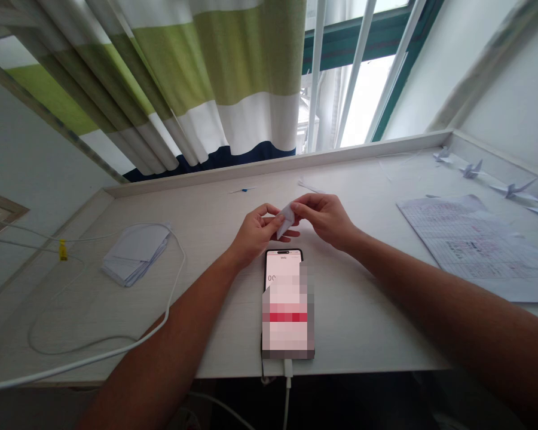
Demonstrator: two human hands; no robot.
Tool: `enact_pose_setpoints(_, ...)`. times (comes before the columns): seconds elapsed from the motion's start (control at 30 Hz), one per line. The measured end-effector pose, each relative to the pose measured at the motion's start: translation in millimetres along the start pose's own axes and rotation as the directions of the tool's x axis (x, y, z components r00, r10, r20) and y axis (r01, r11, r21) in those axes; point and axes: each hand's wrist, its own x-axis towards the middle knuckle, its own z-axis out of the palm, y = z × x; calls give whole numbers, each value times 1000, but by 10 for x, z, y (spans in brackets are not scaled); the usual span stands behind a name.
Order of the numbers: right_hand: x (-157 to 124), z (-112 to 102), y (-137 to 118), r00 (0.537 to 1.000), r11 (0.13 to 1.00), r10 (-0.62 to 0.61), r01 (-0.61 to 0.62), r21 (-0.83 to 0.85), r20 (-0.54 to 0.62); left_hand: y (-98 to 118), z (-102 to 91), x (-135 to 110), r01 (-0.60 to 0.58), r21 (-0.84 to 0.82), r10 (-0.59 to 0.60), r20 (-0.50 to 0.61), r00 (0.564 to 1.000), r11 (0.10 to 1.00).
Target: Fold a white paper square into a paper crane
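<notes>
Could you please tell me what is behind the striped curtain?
Past the right edge of the striped curtain, part of a window shows, with white bars and a green frame. Whatever lies directly behind the cloth is covered and cannot be seen.

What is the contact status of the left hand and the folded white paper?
Touching: the head view shows the left hand with its thumb pressed onto the folded white paper.

White paper (286, 220), green-and-white banded curtain (215, 60), pink screen (287, 269)
</notes>
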Motion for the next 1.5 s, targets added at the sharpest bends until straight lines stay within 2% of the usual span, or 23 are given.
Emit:
enact_pose_setpoints(0.2,-6,13,-14,999,1000,21,-20,18,-25,12,10,-14,-4,6,4,33,999,1000)
enact_pose_setpoints(0.4,-6,41,-23,998,999,22,-20,30,-59,36,19,-29,17,22,-17,13,1000,1000)
enact_pose_setpoints(0.67,-34,83,-37,990,981,-38,10,-196,-138,26,105,-56,37,37,-38,21,999,999)
enact_pose_setpoints(0.77,-35,81,-42,988,975,-36,3,-222,-148,31,112,-73,54,53,-55,32,998,997)
enact_pose_setpoints(1.03,-28,79,-53,986,988,8,-33,-154,-165,12,72,-63,36,88,-40,43,998,995)
enact_pose_setpoints(1.23,-12,86,-14,983,995,34,-50,-85,-182,62,51,-68,80,115,-83,23,996,990)
enact_pose_setpoints(1.37,5,66,29,991,999,39,-37,14,-127,68,29,-75,104,68,-107,36,994,992)
enact_pose_setpoints(1.5,16,7,34,997,988,83,-83,132,4,62,24,-69,102,19,-102,27,994,995)
